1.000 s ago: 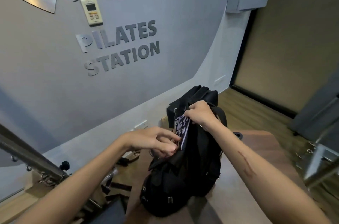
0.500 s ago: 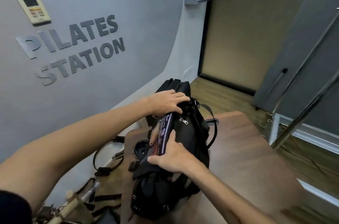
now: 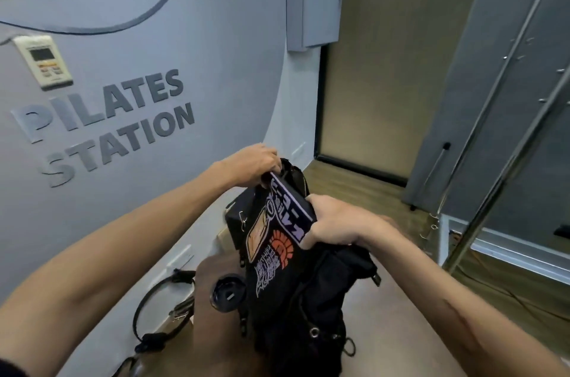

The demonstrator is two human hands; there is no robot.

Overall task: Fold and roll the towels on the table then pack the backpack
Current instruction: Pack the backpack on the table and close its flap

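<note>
Both hands had shifted since half a second before: the printed cloth stood further out of the backpack's mouth.

At frame centre, the left hand (image 3: 254, 164) pinched the top of the black backpack (image 3: 296, 293), its grip clenched on the fabric. The right hand (image 3: 334, 222) clasped the printed cloth (image 3: 282, 222) at its purple edge. The backpack sat on the brown surface (image 3: 398, 330), lower middle.

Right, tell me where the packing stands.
Done: I can see no loose towels on the table, so the folding may be finished. In hand: the right hand grips a folded black printed cloth that sticks out of the black backpack, and the left hand holds the bag's far end. Left: push the cloth fully in and close the bag.
</note>
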